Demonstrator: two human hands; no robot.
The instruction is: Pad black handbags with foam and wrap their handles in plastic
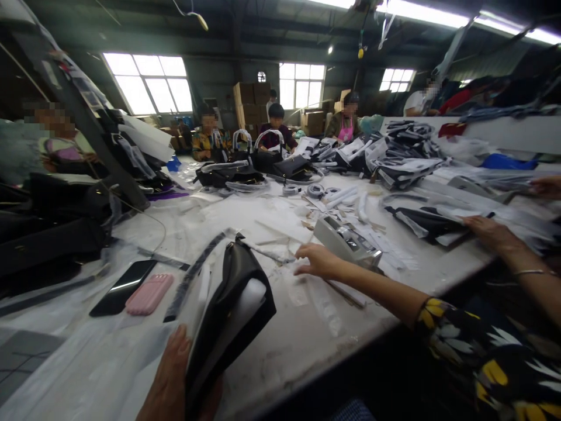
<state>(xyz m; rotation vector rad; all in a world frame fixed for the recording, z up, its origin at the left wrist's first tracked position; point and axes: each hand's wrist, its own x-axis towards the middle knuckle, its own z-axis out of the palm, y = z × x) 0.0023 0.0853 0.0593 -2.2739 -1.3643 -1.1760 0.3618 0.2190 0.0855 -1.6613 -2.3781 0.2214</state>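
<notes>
My left hand (173, 380) is at the bottom edge, fingers wrapped round the lower side of a black handbag (228, 310) that stands tilted on the white table (280, 351). White stuffing (252, 295) shows in the bag's open mouth. My right hand is out of view. A person on my right in a floral sleeve (464, 345) reaches a hand (319, 260) across the table just beyond the bag, towards a tape dispenser (348, 240). That person's other hand (488, 229), on an arm with a bracelet, rests on black pieces.
A pink phone case (149, 293) and a black phone (123, 286) lie left of the bag. Finished black bags (236, 172), straps and paper scraps cover the far table. Several people sit along the far side. Stacked black bags (52, 234) fill the left.
</notes>
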